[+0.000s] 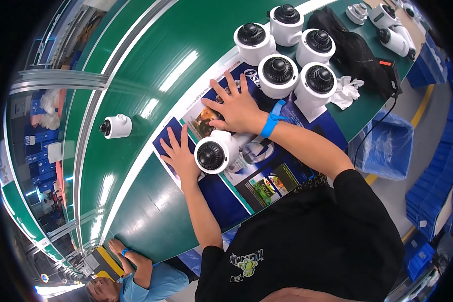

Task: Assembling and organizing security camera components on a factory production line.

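On the green worktop (141,221), left hand (181,160) and right hand (238,110) splayed apart over printed sheeting (224,201); bin (380,163) at three o'clock, co-worker (158,281) at seven!

Premises: a factory floor, apparently an assembly line. Evidence: long green belt (156,45) bordered by metal rails (60,79); table (141,221) carrying a cluster of identical white units (278,86) with black tops; blue bins (430,183) stacked in rows; yellow floor marking (422,109); a co-worker (151,282) stationed along the same line.
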Tool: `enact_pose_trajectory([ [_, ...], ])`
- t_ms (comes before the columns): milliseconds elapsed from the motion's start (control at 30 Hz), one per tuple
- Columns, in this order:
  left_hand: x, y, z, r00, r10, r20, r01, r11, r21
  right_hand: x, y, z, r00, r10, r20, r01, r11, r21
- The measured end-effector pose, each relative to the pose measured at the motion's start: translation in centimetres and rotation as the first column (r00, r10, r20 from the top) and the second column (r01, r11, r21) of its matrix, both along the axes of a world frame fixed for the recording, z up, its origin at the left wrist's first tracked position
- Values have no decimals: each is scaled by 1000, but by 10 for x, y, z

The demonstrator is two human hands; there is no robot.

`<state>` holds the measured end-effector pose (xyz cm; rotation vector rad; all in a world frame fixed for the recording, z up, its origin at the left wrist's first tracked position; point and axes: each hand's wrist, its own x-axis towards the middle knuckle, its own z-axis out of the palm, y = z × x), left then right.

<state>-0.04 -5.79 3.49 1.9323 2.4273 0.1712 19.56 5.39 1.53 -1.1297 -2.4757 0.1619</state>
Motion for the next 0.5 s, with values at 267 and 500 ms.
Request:
enact_pose_trajectory([
  [267, 3, 1, 4, 1000, 13, 13, -13, 1000, -20, 1, 0, 1, 1000, -2, 10, 2, 1000, 4],
  [500, 3, 0, 4, 1000, 9, 27, -9, 1000, -10, 0, 0, 1, 1000, -4, 13, 4, 1000, -4],
])
